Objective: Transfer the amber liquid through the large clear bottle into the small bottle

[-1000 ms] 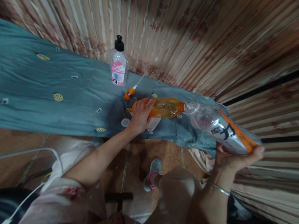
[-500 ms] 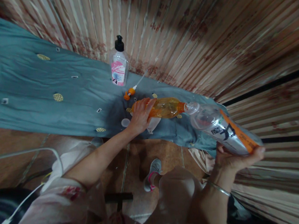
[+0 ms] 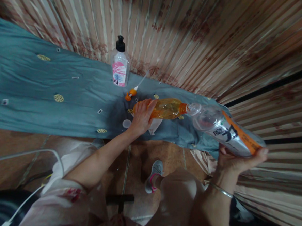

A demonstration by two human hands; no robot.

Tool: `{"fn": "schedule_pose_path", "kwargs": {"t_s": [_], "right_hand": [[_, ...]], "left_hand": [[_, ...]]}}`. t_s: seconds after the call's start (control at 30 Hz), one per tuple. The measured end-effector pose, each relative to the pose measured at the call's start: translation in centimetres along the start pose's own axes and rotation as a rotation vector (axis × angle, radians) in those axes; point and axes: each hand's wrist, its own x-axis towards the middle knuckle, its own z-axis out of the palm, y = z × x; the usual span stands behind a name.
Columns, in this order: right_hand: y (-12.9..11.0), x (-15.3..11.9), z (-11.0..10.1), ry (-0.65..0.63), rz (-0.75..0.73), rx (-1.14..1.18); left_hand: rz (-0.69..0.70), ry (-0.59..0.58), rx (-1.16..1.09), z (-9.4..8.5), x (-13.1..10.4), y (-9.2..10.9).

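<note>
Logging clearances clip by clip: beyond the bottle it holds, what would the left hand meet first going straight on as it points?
Beyond the amber bottle, the left hand would probably cross over the teal cloth and meet the curtain first, though depth is unclear here.

clear bottle [image 3: 210, 119] nudged very slightly rightward, right hand [image 3: 234, 160] along with it
</note>
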Motion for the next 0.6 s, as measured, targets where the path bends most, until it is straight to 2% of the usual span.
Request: {"fn": "schedule_pose_path", "kwargs": {"t_s": [0.1, 0.6], "right_hand": [[0.06, 0.05, -0.01, 0.003, -0.112, -0.041], [0.01, -0.04, 0.14, 0.034, -0.092, -0.036]], "left_hand": [[0.004, 0.005, -0.005, 0.00, -0.01, -0.03], [0.004, -0.001, 0.002, -0.01, -0.01, 0.02]]}}
